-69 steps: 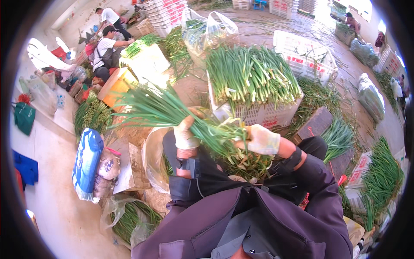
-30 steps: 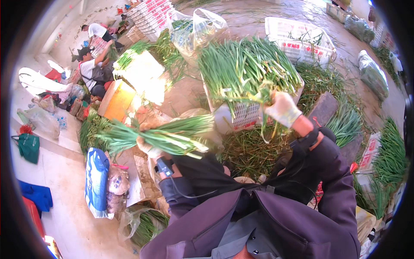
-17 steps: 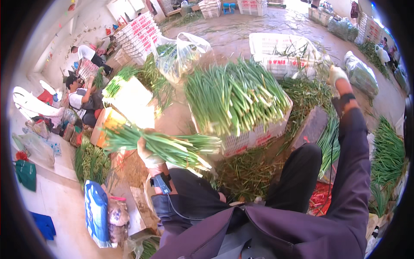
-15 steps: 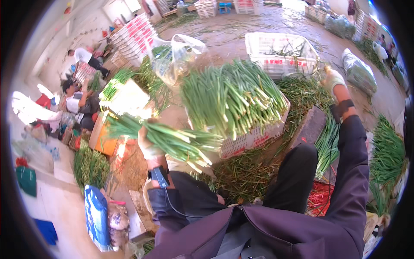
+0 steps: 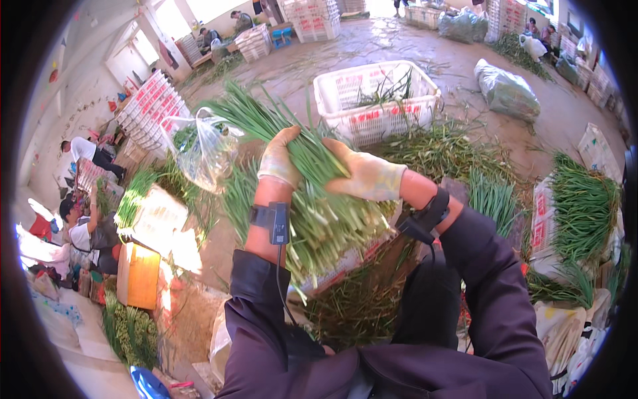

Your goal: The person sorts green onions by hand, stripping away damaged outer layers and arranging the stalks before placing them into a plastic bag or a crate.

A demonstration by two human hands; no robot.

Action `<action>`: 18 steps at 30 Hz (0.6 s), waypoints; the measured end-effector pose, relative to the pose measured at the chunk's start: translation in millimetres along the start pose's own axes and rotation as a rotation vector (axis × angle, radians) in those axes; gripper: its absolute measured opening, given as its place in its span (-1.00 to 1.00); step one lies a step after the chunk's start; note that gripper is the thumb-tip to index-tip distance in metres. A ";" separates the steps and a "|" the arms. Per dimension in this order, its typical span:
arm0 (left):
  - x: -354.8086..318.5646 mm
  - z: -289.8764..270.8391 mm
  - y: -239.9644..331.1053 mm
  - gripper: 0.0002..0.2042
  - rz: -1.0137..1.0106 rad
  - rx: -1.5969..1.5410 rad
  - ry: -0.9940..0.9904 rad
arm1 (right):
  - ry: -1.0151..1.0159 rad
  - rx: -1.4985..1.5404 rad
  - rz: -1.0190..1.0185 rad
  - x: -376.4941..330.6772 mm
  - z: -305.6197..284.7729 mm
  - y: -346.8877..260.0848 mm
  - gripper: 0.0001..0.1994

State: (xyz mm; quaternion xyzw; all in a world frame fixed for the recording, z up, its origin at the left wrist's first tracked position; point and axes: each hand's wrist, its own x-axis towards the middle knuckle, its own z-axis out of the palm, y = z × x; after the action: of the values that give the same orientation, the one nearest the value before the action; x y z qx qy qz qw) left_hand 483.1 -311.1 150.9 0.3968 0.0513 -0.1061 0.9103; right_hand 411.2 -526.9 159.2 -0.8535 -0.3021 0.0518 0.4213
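Note:
A long bunch of green-onion-like stalks [image 5: 309,156] is gripped between my two hands above a larger heap of the same greens. My left hand [image 5: 280,158], in a stained pale glove, wraps its left side. On the right side my right hand [image 5: 365,174], gloved too, closes with thumb and fingers against the stalks. Leaf tips point away to the far left; the pale stem ends point toward me. Below, the heap of greens [image 5: 339,229] lies on a white crate [image 5: 345,263], partly hidden by my arms and the bunch.
Beyond my hands stands a white basket [image 5: 379,120] holding a few leaves. A clear plastic bag [image 5: 206,149] sits left of it. Loose trimmings [image 5: 445,156] cover the floor at right, and more greens [image 5: 585,206] are stacked far right. Two people work at far left; others sit farther back.
My right hand has come from the far right basket to the bunch. My left hand has carried the bunch right and away from me, over the heap. The view has turned right.

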 end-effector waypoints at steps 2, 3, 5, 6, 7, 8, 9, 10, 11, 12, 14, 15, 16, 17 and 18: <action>31.4 -12.1 -4.8 -0.76 0.057 -0.017 -0.051 | 0.092 -0.054 -0.019 19.0 4.2 25.3 -0.27; 44.5 -23.2 -11.7 -0.71 0.025 0.051 0.027 | 0.129 -0.161 0.041 29.8 11.2 43.2 -0.34; 58.6 -47.9 -35.3 -0.54 0.036 0.249 0.233 | 0.162 -0.354 0.140 47.3 37.7 80.0 -0.43; 63.7 -48.5 -51.1 -0.48 0.012 0.492 0.418 | 0.026 -0.488 0.244 52.2 53.5 114.1 -0.40; 60.8 -65.0 -54.4 -0.42 0.005 0.557 0.414 | 0.012 -0.552 0.263 50.5 81.5 133.2 -0.32; 51.8 -87.9 -55.5 -0.36 -0.010 0.626 0.423 | -0.012 -0.606 0.276 46.6 110.9 142.9 -0.21; 36.4 -101.1 -51.3 -0.36 -0.022 0.624 0.460 | -0.068 -0.574 0.368 50.5 118.8 137.6 -0.04; 20.0 -98.7 -48.6 -0.31 0.149 0.697 0.413 | -0.065 -0.622 0.328 46.3 113.8 143.1 -0.15; 2.7 -97.5 -46.2 -0.25 0.322 0.768 0.366 | -0.065 -0.540 0.339 47.1 106.8 148.1 -0.25; -18.7 -124.1 -25.0 -0.21 0.483 0.853 0.334 | -0.066 -0.456 0.326 53.6 102.8 143.9 -0.34; -80.2 -120.8 2.1 -0.24 0.513 0.713 0.305 | -0.094 -0.360 0.354 50.8 78.2 163.2 -0.35; -110.6 -126.7 15.4 -0.27 0.514 0.698 0.363 | -0.069 -0.389 0.320 49.7 65.3 173.1 -0.33; -150.5 -154.7 35.6 -0.30 0.547 0.670 0.393 | -0.091 -0.395 0.262 57.5 59.4 163.5 -0.30; -188.8 -178.5 46.2 -0.35 0.578 0.658 0.468 | -0.098 -0.393 0.254 59.5 55.6 153.4 -0.28; -222.2 -209.2 53.4 -0.38 0.593 0.679 0.505 | -0.013 -0.315 0.216 55.5 46.1 167.5 -0.29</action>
State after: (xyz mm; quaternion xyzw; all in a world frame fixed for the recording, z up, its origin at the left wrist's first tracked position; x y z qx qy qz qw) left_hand 277.6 -88.4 86.1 0.6807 0.1174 0.2452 0.6803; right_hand 519.5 -541.6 13.2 -0.9361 -0.2158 0.0543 0.2724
